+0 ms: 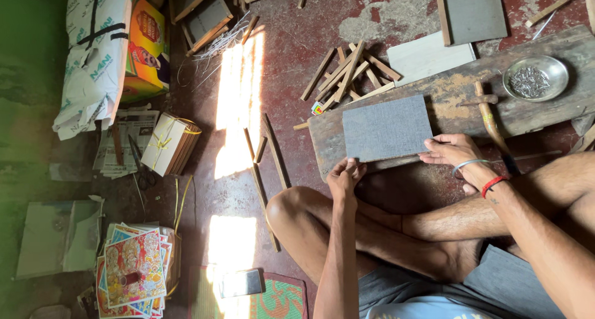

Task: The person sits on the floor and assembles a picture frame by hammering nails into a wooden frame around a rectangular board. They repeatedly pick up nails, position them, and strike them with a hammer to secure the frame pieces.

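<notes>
**Grey board steadied on the plank with both hands**

We hold the grey board (387, 128) flat on the worn wooden plank (458, 89), probably so it stays square and does not slide. Our left hand (344, 176) pinches its near left corner with its fingertips; our right hand (454, 151) has its fingers pressed together along the near right edge. Just beyond the right hand lies a hammer (489, 117), and past it a metal bowl of nails (535, 78), both kept within reach. Beyond the left hand sits a heap of wooden strips (350, 74). We sit cross-legged on a patchy red floor (291, 58) with sun patches; stacked colour prints (133, 272) lie far left of the left hand.
</notes>
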